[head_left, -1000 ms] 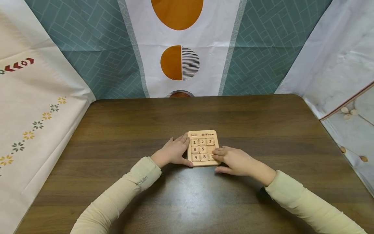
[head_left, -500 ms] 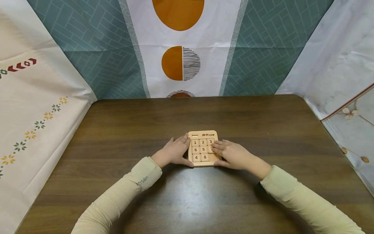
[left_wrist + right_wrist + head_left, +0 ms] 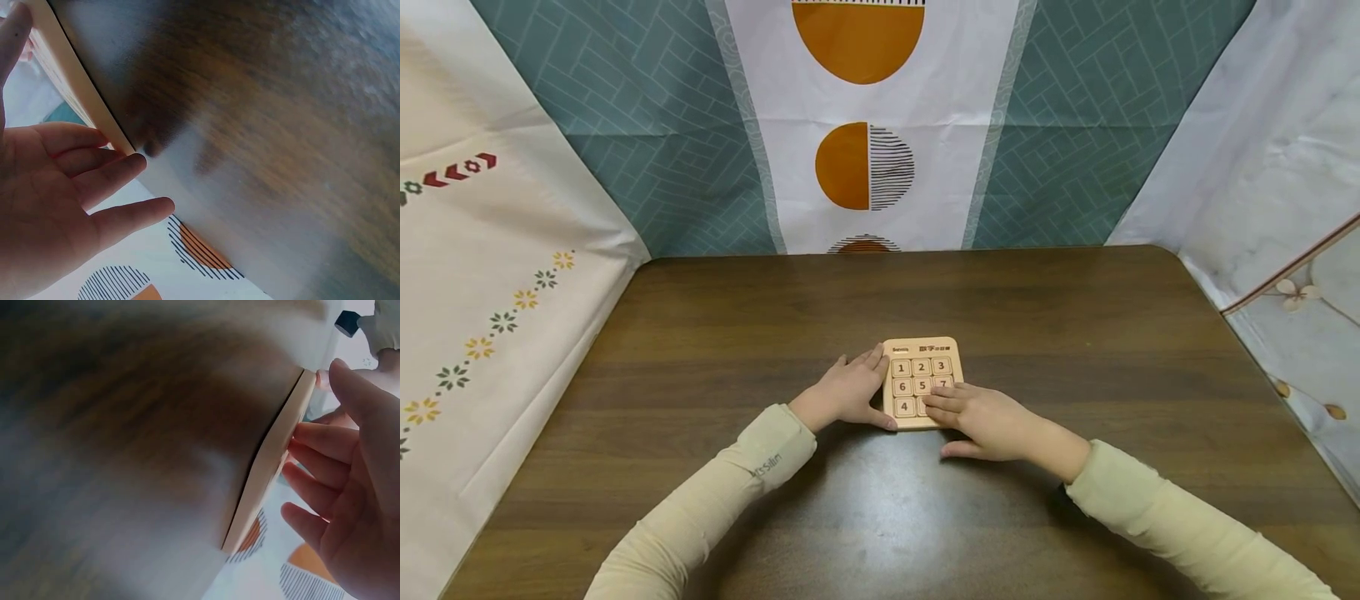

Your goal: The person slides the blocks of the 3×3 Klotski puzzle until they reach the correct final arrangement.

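Number puzzle: pale wooden board [image 3: 913, 348] with rounded corners, holding small square wooden tiles [image 3: 921, 367] printed with digits; it lies flat on the dark brown wood-grain tabletop [image 3: 880, 308], between two bare hands.
Digits showing: top row 1, 2, 3; middle row 6, 5, 7; bottom row starts with 4, and the tile beside it is mostly covered, its digit unreadable.
Progress: sliding work looks partway along. The top row runs in counting order; if that order is wanted, the lower rows remain to be sorted. Fingers cover the bottom right corner, so a gap there cannot be confirmed.
Left grip: left hand [image 3: 848, 389], thumb spread wide from fingers; thumb at the board's near left corner, fingertips at its left edge, apparently steadying it.
Right grip: right hand [image 3: 988, 421], straight fingers together over the bottom row, thumb apart and off the board, clamped on nothing.
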A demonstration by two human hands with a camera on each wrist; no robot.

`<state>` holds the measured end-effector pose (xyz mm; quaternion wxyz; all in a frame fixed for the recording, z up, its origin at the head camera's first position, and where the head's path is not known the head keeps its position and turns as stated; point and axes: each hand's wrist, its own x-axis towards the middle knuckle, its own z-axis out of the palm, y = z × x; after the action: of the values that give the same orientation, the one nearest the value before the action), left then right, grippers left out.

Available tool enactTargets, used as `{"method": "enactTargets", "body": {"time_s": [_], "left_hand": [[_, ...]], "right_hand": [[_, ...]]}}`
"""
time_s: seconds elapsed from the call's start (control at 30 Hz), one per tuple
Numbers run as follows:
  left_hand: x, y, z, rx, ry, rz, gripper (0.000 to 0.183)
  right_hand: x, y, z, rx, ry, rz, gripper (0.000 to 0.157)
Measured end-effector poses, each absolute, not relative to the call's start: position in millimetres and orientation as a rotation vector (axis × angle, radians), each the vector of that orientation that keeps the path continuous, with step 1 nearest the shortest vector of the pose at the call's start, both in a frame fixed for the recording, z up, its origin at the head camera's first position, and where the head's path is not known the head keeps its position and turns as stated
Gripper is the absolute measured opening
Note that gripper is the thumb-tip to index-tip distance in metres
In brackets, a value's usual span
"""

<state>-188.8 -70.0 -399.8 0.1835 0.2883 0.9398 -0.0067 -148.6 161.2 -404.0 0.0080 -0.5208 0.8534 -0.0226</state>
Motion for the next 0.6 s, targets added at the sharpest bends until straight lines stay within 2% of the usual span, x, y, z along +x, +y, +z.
{"method": "enactTargets", "body": {"time_s": [0.37,0.6], "left_hand": [[-188.8,-70.9,-403.1,0.807,2.643,0.000,0.109],[-189.2,-70.6,-402.0,0.809,2.647,-0.009,0.109]], "right_hand": [[-147.5,183.5,-404.5,-1.571,2.690,-0.172,0.056],[-154.3,175.4,-402.5,-1.594,2.720,-0.232,0.053]]}}
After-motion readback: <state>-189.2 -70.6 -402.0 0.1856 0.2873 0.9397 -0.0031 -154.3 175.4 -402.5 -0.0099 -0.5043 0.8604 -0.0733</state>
